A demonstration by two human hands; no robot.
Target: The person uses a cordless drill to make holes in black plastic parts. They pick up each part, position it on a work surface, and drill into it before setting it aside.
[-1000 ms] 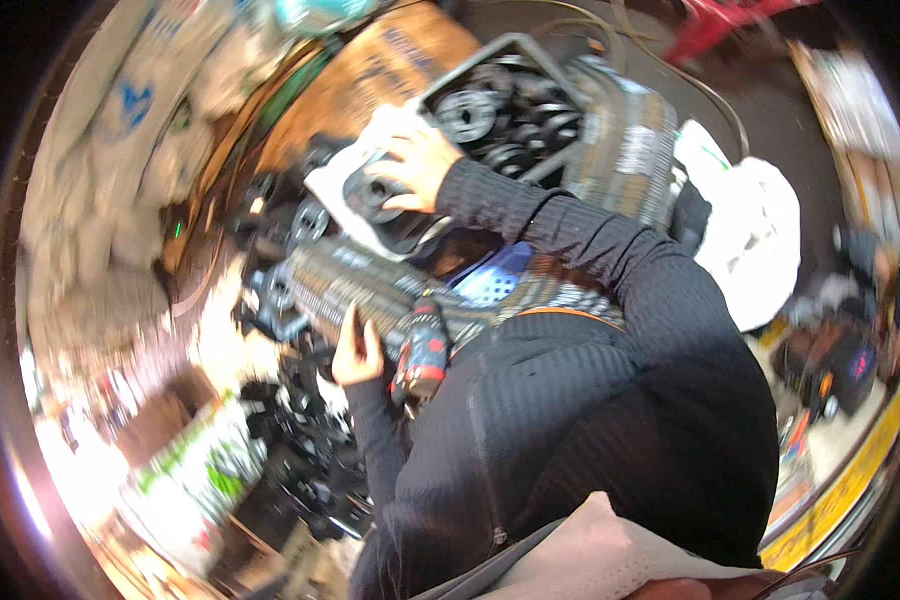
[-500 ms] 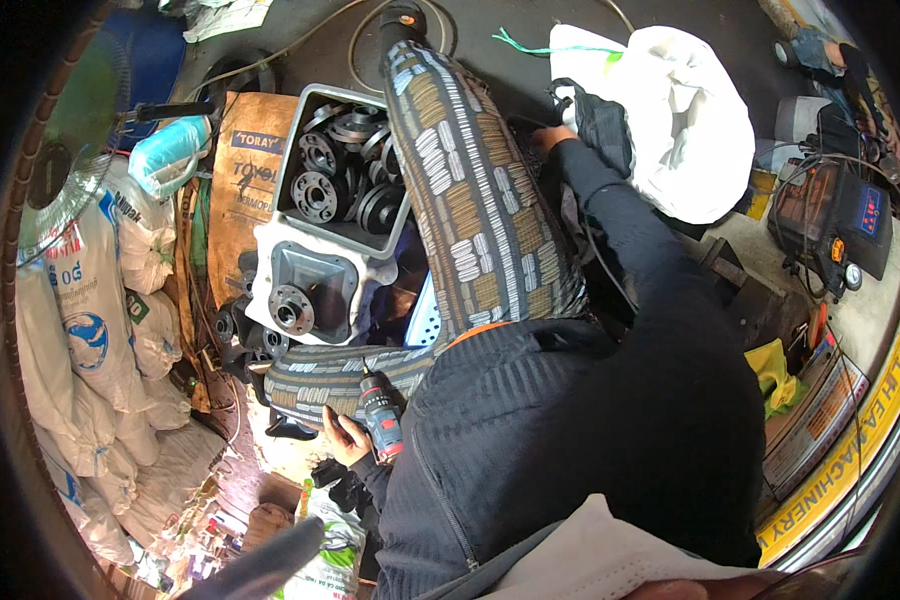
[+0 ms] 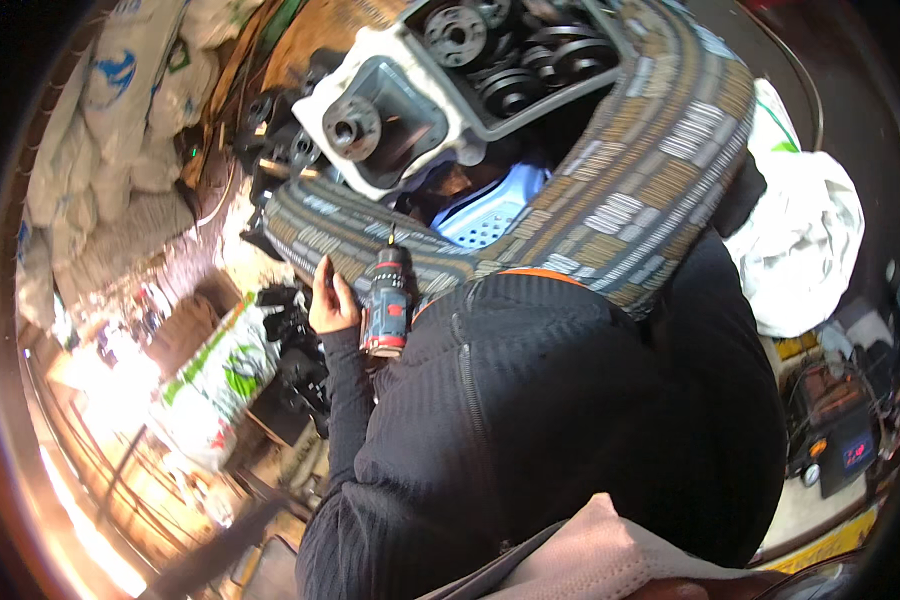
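Observation:
My left hand (image 3: 335,303) is beside a blue and red cordless drill (image 3: 388,305) over my left thigh. Two fingers show stretched along the drill's side; its handle and the rest of my grip are hidden. The drill's bit points away from me, toward a grey funnel-shaped tray (image 3: 400,95). A round flanged metal hub (image 3: 352,127) sits in that tray. Beyond my right thigh, my right sleeve (image 3: 708,280) reaches toward the white sack (image 3: 810,245). My right hand itself is out of sight.
A grey bin (image 3: 545,112) of dark flanged hubs stands between my legs, above a light-blue perforated basket (image 3: 490,215). White sacks (image 3: 130,125) lean at the far left. A black device with a lit display (image 3: 835,435) stands at the right.
The view has turned and shifted, so the bin sits higher and more sky-side is cut off. My right hand, visible near the white sack before, is now hidden. The drill stays over my left thigh.

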